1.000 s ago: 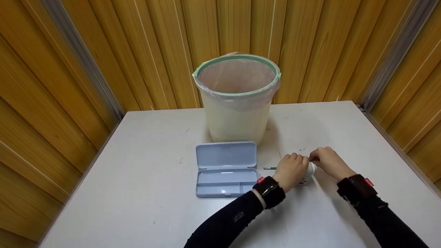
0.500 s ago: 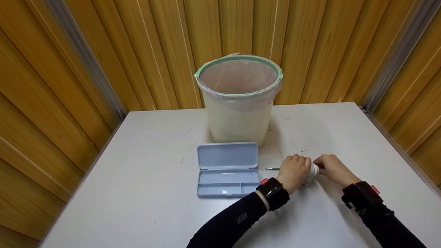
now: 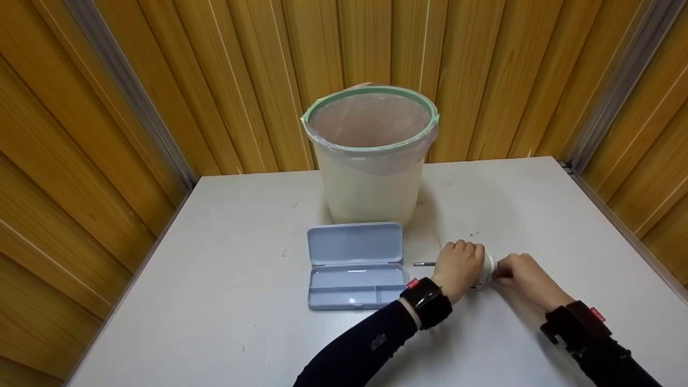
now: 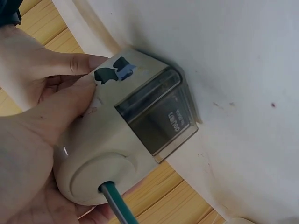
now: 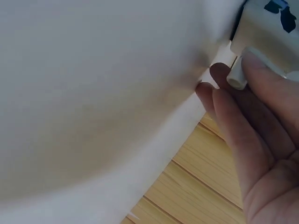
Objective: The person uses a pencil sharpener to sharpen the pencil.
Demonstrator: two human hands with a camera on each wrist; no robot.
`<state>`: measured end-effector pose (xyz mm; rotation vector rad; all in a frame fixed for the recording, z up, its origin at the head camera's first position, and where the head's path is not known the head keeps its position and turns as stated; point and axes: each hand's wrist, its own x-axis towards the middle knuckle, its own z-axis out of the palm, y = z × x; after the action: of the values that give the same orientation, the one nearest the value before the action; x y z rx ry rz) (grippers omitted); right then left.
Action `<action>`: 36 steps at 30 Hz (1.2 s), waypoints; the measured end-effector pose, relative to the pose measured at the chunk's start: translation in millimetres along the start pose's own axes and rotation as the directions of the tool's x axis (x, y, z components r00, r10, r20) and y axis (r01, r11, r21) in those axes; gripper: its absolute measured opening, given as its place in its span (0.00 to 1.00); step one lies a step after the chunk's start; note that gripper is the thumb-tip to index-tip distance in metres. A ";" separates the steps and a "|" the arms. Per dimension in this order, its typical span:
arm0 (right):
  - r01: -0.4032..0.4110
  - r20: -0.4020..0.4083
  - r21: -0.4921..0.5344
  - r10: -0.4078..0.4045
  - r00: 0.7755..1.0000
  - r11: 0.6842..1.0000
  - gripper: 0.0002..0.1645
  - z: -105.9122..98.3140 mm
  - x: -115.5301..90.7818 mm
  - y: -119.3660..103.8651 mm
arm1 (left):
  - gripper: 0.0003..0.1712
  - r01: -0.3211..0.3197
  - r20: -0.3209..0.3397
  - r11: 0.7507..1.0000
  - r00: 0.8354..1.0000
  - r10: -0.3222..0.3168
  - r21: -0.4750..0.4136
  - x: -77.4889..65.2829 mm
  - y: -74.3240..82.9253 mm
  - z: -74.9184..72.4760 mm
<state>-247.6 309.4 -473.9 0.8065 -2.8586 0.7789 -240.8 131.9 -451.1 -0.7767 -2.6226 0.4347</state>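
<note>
My left hand (image 3: pixel 458 267) grips a white crank pencil sharpener (image 4: pixel 100 135) on the table, thumb along its body. A green pencil (image 4: pixel 117 203) sticks out of the sharpener's round front; in the head view its end points left. The sharpener has a dark see-through shavings drawer (image 4: pixel 161 114) and blue-green printed marks. At its other end, my right hand (image 3: pixel 529 278) pinches the small pale crank knob (image 5: pixel 237 77) between thumb and fingers. In the head view the left hand hides most of the sharpener.
An open light-blue pencil case (image 3: pixel 355 244) with compartments lies left of the hands. Behind it stands a tall cream bin (image 3: pixel 373 188) with a green rim and a plastic liner. Wood-patterned panels (image 3: pixel 258 86) wall in the white table (image 3: pixel 215 269).
My right hand has come down towards the near side of the sharpener along with the crank knob. My left hand has stayed nearly still on the sharpener.
</note>
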 end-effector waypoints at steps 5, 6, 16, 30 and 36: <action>0.014 0.034 0.023 -0.014 0.999 1.000 0.03 -3.7 -9.7 -2.9 | 0.07 0.006 -0.056 1.000 0.998 -0.006 0.000 -1.0 0.7 -0.6; 0.018 0.040 0.029 -0.020 0.999 0.999 0.03 -4.6 -11.4 -3.3 | 0.07 0.006 -0.052 1.000 0.999 -0.006 -0.003 -1.0 0.9 -0.7; -0.022 0.091 0.054 0.017 0.996 0.998 0.03 -8.5 -15.1 -7.5 | 0.11 0.016 0.003 1.000 1.000 -0.016 -0.008 0.0 2.7 0.0; 0.052 0.077 0.053 -0.056 0.995 0.997 0.03 -18.1 -20.4 -17.2 | 0.10 0.050 0.092 0.998 0.995 -0.048 -0.023 3.7 1.4 -5.7; 0.074 0.033 0.037 -0.076 0.997 0.997 0.04 -19.0 -26.2 -19.2 | 0.10 0.069 0.135 0.997 0.989 -0.065 -0.027 4.2 5.9 -9.2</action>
<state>-216.6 316.9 -453.9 0.9349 -2.8332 0.8163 -237.4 140.7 -444.2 -0.6887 -2.7768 0.4421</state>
